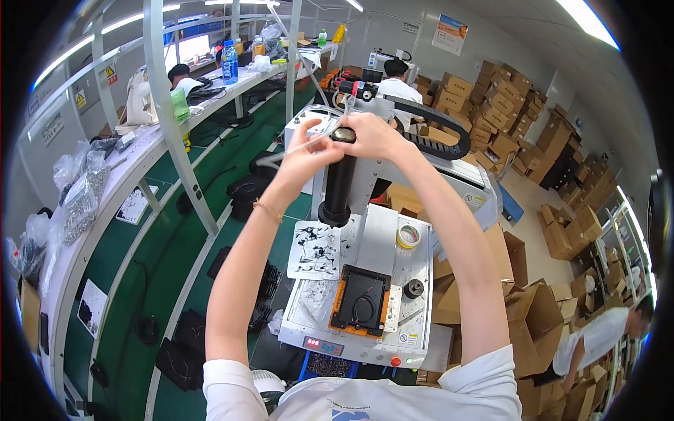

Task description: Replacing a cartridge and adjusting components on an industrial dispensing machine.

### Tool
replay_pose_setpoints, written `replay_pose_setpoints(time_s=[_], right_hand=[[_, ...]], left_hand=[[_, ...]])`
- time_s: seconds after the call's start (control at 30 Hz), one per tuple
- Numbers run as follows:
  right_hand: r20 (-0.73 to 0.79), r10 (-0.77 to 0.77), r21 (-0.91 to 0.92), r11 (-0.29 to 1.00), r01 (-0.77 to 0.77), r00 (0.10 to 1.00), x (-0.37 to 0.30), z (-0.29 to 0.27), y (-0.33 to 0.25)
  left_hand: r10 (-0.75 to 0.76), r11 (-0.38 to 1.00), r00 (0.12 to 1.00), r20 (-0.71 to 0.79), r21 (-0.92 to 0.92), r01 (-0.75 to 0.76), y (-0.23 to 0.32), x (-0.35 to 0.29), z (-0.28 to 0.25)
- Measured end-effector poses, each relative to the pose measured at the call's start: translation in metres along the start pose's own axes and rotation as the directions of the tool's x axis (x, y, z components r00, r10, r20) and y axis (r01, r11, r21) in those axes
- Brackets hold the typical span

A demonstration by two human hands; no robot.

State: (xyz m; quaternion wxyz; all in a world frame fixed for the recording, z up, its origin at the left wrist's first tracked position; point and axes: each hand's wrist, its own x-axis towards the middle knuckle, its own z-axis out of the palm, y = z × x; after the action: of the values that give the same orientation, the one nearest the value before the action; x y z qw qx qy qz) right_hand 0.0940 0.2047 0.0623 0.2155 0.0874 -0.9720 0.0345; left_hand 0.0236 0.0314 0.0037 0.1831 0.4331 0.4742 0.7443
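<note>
A black upright cylinder (340, 184) stands on the machine, topped by a shiny metallic cap (343, 135). My right hand (372, 137) is closed round the far right side of this cap. My left hand (311, 153) meets it from the left, fingers bent against the cap's edge, with one finger raised. A clear tube (303, 146) passes beside my left fingers. Below, an orange fixture (342, 324) on the machine bed holds a black rectangular tray (359, 288) with a thin cable in it. A black-smeared white sheet (314, 251) lies under the cylinder.
The bed also carries a tape roll (407, 237) and a black knob-like part (414, 288). A red button (396, 361) sits at its front. A black cable chain (439, 133) arches behind my right hand. Cardboard boxes (540, 316) crowd the right; another person (597, 337) is there.
</note>
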Motion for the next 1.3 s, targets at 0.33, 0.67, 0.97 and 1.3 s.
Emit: replay_pose_setpoints(time_s=[0.33,0.67,0.97,1.3], right_hand=[[-0.268,0.048,0.187,0.982,0.003,0.962,0.008,0.019,-0.017],[-0.485,0.463,0.118,0.875,-0.469,0.742,0.018,0.066,-0.035],[-0.398,0.304,0.403,0.906,-0.133,0.866,0.006,0.060,-0.016],[-0.367,0.396,0.527,0.834,-0.162,0.842,-0.007,0.048,-0.001]], left_hand=[[0.021,0.943,0.998,0.058,-0.332,-0.001,0.049,0.004,0.003],[0.018,0.920,0.992,0.123,-0.391,0.032,0.037,0.000,0.001],[0.135,0.715,0.975,-0.177,0.698,0.028,-0.087,-0.002,0.007],[0.220,0.554,0.902,-0.372,0.808,0.198,-0.106,0.004,0.027]])
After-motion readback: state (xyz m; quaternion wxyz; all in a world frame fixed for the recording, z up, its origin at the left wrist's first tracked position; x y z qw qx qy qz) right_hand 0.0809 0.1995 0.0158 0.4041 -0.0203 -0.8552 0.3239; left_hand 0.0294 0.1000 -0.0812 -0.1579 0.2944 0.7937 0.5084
